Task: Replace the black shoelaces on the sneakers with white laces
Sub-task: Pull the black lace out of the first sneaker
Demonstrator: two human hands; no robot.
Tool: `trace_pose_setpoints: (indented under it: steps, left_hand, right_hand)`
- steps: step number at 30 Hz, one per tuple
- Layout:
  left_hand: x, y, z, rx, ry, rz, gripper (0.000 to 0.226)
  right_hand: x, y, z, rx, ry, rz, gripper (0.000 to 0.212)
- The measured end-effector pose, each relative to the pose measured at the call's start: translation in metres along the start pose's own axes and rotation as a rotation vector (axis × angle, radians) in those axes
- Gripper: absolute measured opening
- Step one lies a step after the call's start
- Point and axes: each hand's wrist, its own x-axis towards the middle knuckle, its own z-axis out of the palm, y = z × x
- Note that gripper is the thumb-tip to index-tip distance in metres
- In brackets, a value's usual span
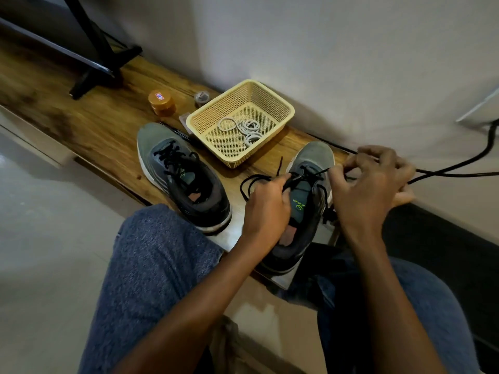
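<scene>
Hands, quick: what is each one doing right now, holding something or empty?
Left hand: fingers curled, gripping the black lace beside the right sneaker.
Right hand: fingers curled, pinching the lace's other strand at the sneaker's far side.

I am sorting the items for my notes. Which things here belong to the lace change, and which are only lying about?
For the job: right sneaker, its black lace, left sneaker, white laces in the basket, left hand, right hand.

Lying about: orange jar, black cable, black stand.
</scene>
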Motion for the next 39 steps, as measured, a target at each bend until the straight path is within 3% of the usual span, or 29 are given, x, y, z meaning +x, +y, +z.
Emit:
trace_pose_setpoints:
  steps: [4,6,12,17,22,27,32,35,39]
  left_hand:
    - [0.0,-0.001,-0.001,0.0,0.007,0.001,0.039]
    - [0.0,-0.002,0.0,0.007,0.009,0.007,0.038]
    - [0.0,0.0,0.001,0.027,-0.002,0.019,0.04]
    - [-0.001,0.001,0.001,0.049,0.01,0.007,0.042]
    - [-0.001,0.002,0.0,0.031,0.017,0.011,0.042]
    - [-0.002,0.001,-0.002,0.043,0.001,0.006,0.042]
    - [-0.003,0.003,-0.002,0.034,-0.016,0.019,0.044]
    - [-0.003,0.004,-0.003,0.031,-0.009,0.022,0.045]
    - [-0.004,0.006,-0.004,0.046,0.009,0.021,0.044]
  right_hand:
    - [0.0,0.002,0.0,-0.072,-0.139,0.043,0.008]
    - [0.0,0.001,0.001,-0.139,-0.28,0.029,0.021]
    - [-0.013,-0.002,0.02,-0.291,-0.489,-0.171,0.027]
    - [-0.013,0.001,0.024,-0.219,-0.306,-0.218,0.016]
    - [-0.01,-0.002,0.014,-0.077,-0.042,-0.086,0.012]
    - [-0.008,-0.002,0.012,-0.136,-0.254,-0.049,0.021]
    - [-0.014,-0.002,0.022,-0.26,-0.457,-0.166,0.027]
    - [-0.016,0.001,0.026,-0.218,-0.431,-0.175,0.02]
    - [-0.013,-0.002,0.021,-0.127,-0.216,-0.194,0.011]
